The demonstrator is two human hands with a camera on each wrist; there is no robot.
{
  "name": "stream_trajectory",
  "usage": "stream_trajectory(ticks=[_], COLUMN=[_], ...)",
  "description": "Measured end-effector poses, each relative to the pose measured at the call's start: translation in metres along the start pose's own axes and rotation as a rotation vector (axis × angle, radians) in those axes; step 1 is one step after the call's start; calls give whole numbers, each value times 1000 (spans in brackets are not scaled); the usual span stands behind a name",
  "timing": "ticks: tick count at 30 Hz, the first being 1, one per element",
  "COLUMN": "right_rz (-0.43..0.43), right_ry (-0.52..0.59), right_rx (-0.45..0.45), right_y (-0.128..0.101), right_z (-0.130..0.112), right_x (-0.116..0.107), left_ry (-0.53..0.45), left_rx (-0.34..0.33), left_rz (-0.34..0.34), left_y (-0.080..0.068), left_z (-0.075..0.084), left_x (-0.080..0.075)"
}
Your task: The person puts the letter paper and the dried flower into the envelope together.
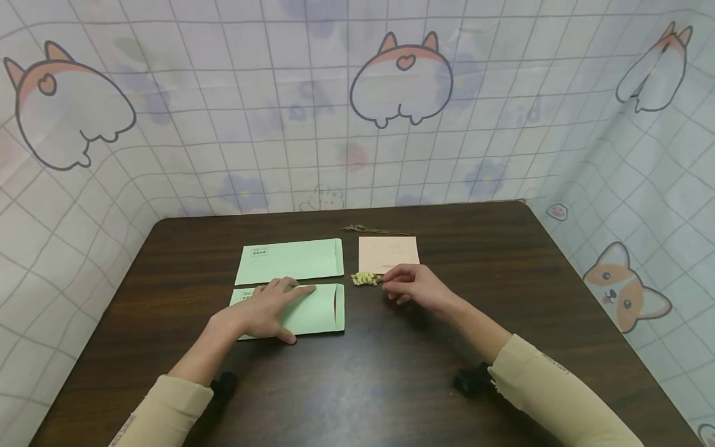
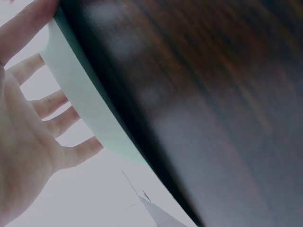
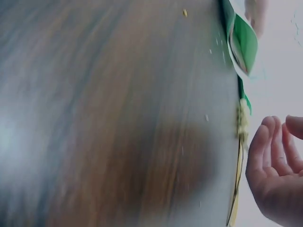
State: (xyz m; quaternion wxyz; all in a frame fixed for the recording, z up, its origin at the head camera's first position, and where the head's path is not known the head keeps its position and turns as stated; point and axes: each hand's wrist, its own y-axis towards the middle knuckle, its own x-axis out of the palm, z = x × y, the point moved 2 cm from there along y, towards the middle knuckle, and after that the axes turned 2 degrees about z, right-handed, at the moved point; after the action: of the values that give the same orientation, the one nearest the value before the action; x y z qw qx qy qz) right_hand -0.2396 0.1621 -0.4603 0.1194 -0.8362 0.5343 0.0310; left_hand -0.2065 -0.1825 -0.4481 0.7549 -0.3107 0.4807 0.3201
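While our left hand (image 1: 262,310) lies flat, fingers straight, pinning the nearer green envelope (image 1: 313,310) to the dark table (image 1: 391,385), a second green envelope (image 1: 290,259) waits just beyond it, untouched. Moving right, a dried flower sprig (image 1: 365,279) lies at the near edge of the peach card (image 1: 388,251), and our right hand (image 1: 416,288) pinches its stem end (fingers curled). Nothing looks tucked into either envelope yet, so we judge the filling is barely begun.

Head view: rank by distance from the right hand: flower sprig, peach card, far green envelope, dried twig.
1. Flower sprig, at the right hand's fingertips, to their left.
2. Peach card, just behind the hand.
3. Dried twig, beyond the card's far edge.
4. Far green envelope, left of the card.
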Motion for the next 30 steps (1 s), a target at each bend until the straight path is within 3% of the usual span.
stream_trajectory(ticks=[15,30], right_rz=[121,206], right_ry=[-190,-359], right_rx=[73,66], right_y=[-9,-2], right_z=[13,18], right_x=[-41,-54], left_ry=[3,-2], left_rx=[-5,-6], left_rz=[8,8], left_y=[0,1], left_z=[-1,0], left_x=[2,2])
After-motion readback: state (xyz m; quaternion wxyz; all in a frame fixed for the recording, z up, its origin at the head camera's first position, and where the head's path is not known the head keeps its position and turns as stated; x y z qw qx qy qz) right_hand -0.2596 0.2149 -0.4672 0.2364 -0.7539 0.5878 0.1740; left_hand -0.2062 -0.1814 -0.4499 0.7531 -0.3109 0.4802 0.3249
